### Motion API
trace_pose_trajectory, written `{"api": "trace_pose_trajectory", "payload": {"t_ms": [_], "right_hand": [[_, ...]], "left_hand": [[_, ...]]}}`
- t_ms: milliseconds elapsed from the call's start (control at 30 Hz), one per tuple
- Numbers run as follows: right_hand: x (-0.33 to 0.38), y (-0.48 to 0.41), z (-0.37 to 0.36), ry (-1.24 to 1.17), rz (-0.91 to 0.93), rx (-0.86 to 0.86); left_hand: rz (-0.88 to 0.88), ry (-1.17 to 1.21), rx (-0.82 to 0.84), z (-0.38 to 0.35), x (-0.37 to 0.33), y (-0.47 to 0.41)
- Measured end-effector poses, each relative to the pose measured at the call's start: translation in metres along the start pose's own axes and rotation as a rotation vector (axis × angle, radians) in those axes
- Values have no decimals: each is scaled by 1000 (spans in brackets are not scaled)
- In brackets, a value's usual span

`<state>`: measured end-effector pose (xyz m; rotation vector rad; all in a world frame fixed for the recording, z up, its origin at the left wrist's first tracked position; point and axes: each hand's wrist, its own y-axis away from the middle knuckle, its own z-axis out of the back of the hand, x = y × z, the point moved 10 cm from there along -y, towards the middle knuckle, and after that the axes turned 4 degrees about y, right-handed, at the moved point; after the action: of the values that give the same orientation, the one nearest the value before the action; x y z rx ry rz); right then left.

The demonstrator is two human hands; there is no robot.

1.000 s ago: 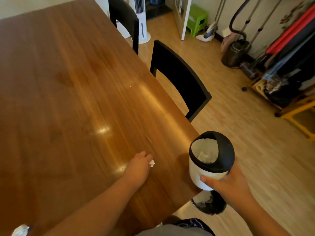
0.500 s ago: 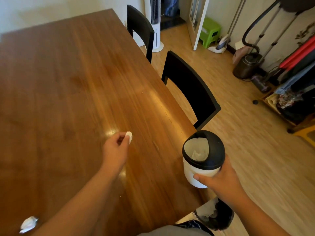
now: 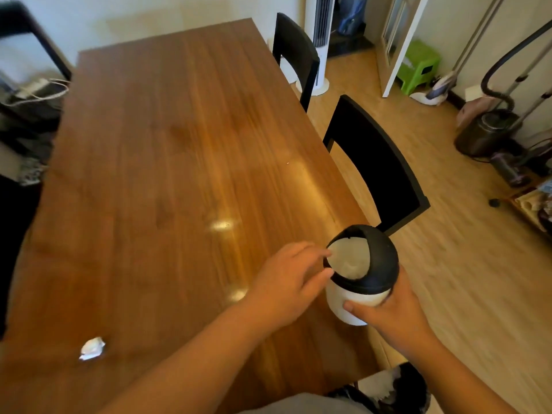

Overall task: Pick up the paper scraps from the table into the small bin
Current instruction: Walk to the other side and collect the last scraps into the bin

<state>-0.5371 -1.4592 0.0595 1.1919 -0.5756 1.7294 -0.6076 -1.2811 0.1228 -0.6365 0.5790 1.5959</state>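
My right hand (image 3: 388, 318) grips the white body of the small bin (image 3: 379, 264), a white tub with a black domed lid, held tilted at the table's right edge. Its opening faces left, and white paper lies inside. My left hand (image 3: 286, 282) is at that opening, its fingertips touching the lid's rim. Finger and thumb are apart and I see no scrap between them. One crumpled white paper scrap (image 3: 92, 348) lies on the wooden table (image 3: 164, 174) near its front left.
Two black chairs stand along the table's right side, one near (image 3: 376, 165) and one far (image 3: 295, 52). Behind them are a white tower fan (image 3: 321, 40), a green stool (image 3: 418, 70) and a garment steamer (image 3: 484, 132). Cables and clutter (image 3: 30, 94) sit off the left edge.
My left hand lifted a small scrap off the table and carried it right to the bin's opening; the scrap no longer shows in the fingers. The view has swung left.
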Motion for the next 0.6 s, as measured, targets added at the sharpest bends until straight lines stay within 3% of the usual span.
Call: {"api": "trace_pose_trajectory", "payload": {"t_ms": [300,600], "right_hand": [[18,-2,-91,89,0,179],[91,23,-232,98,143,397]], "left_hand": [[441,148,-147,44,155,153],[962,-99,-560,119,303,336]]}}
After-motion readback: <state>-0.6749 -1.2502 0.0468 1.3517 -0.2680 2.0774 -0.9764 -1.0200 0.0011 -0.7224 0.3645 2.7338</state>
